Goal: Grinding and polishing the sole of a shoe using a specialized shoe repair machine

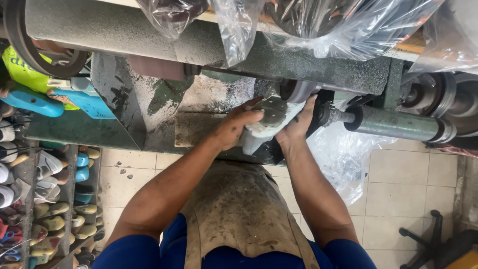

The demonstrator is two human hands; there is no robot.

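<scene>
While both arms reach forward over a stained leather apron (pixel 239 209), the left hand (pixel 236 127) is clamped over the top of a pale shoe sole (pixel 269 119), fingers curled down across it. The right hand (pixel 300 122) grips the same sole from the other side, thumb stretched up toward the grinding wheel (pixel 298 90). The sole sits pressed up against that dark wheel, at the front edge of a dusty green grinding machine (pixel 149 99), with a steel shaft (pixel 393 124) running off to the right. Clear plastic bags (pixel 343 154) hang around the machine and below the shaft. At the left edge, a rack of shoes (pixel 50 209) stands on the tiled floor (pixel 398 184), well apart from the hands.
</scene>
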